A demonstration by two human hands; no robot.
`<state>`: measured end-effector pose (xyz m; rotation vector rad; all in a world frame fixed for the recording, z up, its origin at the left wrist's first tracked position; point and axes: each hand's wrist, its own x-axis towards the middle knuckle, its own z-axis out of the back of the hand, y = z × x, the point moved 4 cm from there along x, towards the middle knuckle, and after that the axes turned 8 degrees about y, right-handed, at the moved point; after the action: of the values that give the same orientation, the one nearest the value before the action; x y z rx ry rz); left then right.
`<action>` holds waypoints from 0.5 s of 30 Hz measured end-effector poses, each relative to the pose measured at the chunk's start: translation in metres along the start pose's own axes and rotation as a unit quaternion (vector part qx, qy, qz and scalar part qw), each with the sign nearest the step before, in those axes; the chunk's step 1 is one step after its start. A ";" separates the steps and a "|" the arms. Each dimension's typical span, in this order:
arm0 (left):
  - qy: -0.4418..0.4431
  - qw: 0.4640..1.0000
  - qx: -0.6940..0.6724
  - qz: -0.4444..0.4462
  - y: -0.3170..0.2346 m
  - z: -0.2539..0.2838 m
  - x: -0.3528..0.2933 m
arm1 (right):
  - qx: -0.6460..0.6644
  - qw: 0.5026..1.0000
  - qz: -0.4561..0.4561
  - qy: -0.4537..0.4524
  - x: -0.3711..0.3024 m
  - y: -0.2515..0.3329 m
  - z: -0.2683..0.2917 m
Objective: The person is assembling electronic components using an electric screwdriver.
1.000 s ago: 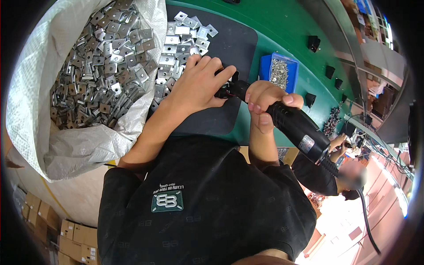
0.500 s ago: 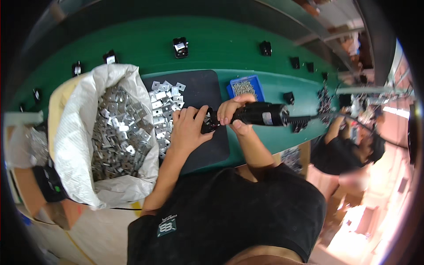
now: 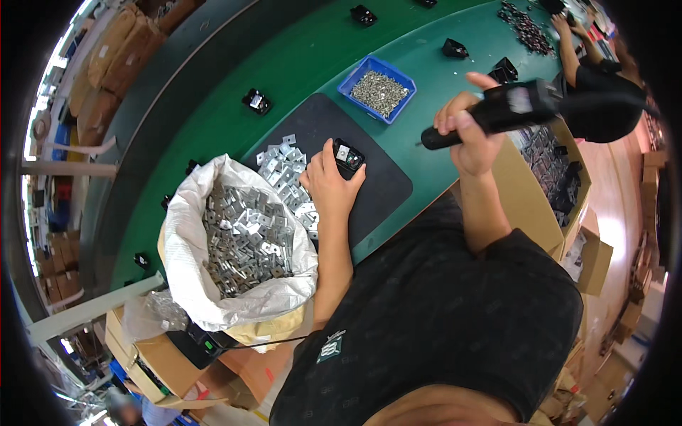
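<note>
My left hand (image 3: 331, 181) is closed around the sides of a small black plastic housing (image 3: 354, 163), which rests on the dark mat (image 3: 380, 195). A square metal plate (image 3: 343, 153) with a hole lies inside that housing. Raised to the right, well apart from the housing, my right hand (image 3: 469, 131) grips a black electric screwdriver (image 3: 513, 108). Its tip points left and its cable runs off to the right. Loose silver metal plates (image 3: 283, 169) are spread on the mat beside my left hand.
Left of my left arm stands a white woven sack (image 3: 186, 266) full of metal plates. A blue tray (image 3: 387, 119) of screws sits beyond the mat. Black housings (image 3: 256, 101) dot the green belt. At right are a cardboard box (image 3: 529, 213) of dark parts and another person (image 3: 604, 103).
The screwdriver has come away from the housing, carried right and upward by my right hand. My left hand still holds the housing. The whole view has turned, bringing the cardboard box into fuller sight.
</note>
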<state>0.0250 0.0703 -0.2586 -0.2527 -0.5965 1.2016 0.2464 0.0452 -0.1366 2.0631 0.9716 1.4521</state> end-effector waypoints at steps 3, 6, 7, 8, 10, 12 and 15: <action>0.012 1.000 0.009 0.013 -0.003 -0.002 -0.002 | -0.123 0.974 -0.179 -0.069 -0.024 -0.008 0.019; 0.017 1.000 -0.003 0.023 -0.004 -0.001 -0.003 | -0.102 0.963 -0.238 -0.075 -0.025 -0.010 0.026; 0.017 0.999 -0.013 0.038 0.000 0.001 -0.004 | -0.094 0.953 -0.279 -0.065 -0.020 -0.013 0.025; 0.024 0.998 -0.034 0.045 0.002 0.001 -0.004 | -0.089 0.941 -0.321 -0.056 -0.017 -0.016 0.027; 0.035 0.991 -0.093 0.088 0.005 0.002 0.001 | -0.059 0.947 -0.314 -0.041 -0.002 -0.026 0.030; 0.013 0.975 -0.191 0.112 0.011 0.000 0.003 | -0.039 0.949 -0.314 0.004 0.015 -0.034 0.028; -0.050 0.969 -0.205 0.130 0.015 0.008 0.021 | -0.016 0.934 -0.348 0.083 0.030 -0.051 0.023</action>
<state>0.0135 0.0943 -0.2531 -0.6393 -0.9212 1.3413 0.2589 0.1024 -0.1607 1.3520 1.5308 1.2370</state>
